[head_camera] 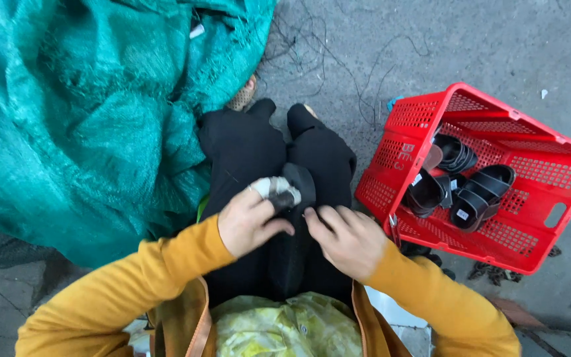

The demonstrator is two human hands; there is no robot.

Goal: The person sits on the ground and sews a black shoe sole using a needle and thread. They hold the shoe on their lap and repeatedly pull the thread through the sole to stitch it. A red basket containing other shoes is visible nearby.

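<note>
I sit with black-trousered legs stretched forward. My left hand, its forefinger wrapped in pale tape, grips a black sandal resting on my lap. My right hand lies beside it on my right thigh, fingertips touching the sandal's lower edge; whether it grips the sandal is unclear. Both arms wear mustard-yellow sleeves.
A red plastic crate stands tilted on the concrete at my right and holds several black sandals. A large green net sack fills the left. Loose black threads lie on the ground ahead. A yellow-green plastic bag sits at my waist.
</note>
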